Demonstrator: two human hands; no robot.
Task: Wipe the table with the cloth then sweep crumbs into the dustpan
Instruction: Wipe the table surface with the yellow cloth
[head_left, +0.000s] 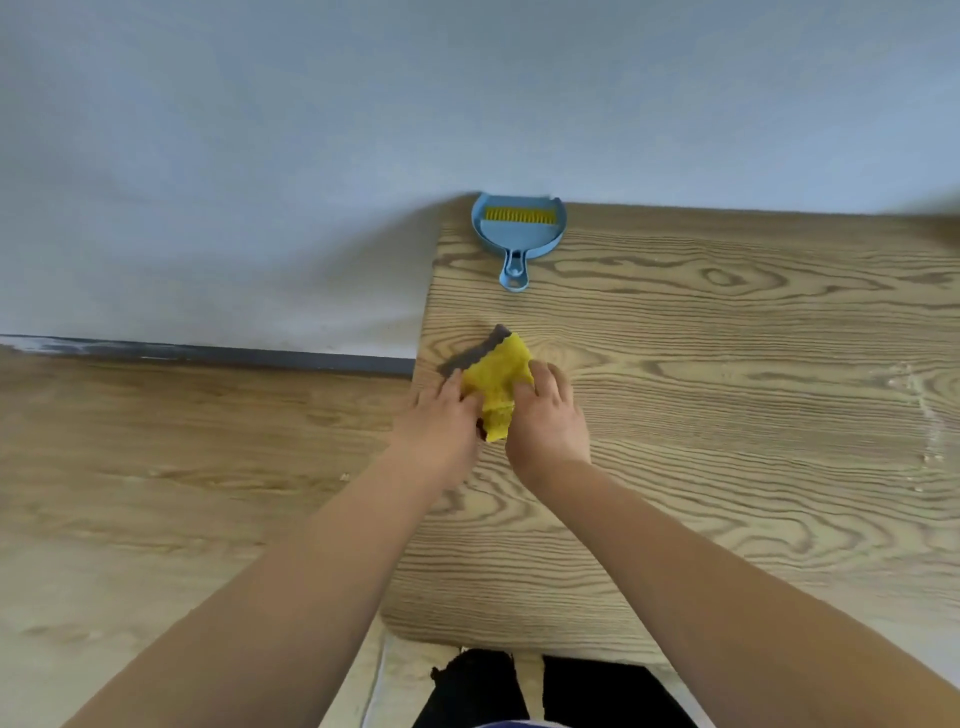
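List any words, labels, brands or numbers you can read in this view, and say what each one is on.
None: no readable text shows anywhere.
Dustpan: plain blue with a yellow comb strip, no marking visible.
Cloth: plain yellow and grey, no tag visible.
Table: only wood grain.

A plain domestic room is suggested. A low wood-grain table (727, 415) is set with its far edge against a bare pale blue-grey wall (260, 130). Left of the table, wood-look flooring (156, 467) is seen, met by a dark skirting strip (234, 356) at the wall's foot. A small blue dustpan (517, 234) is laid at the table's far left corner.
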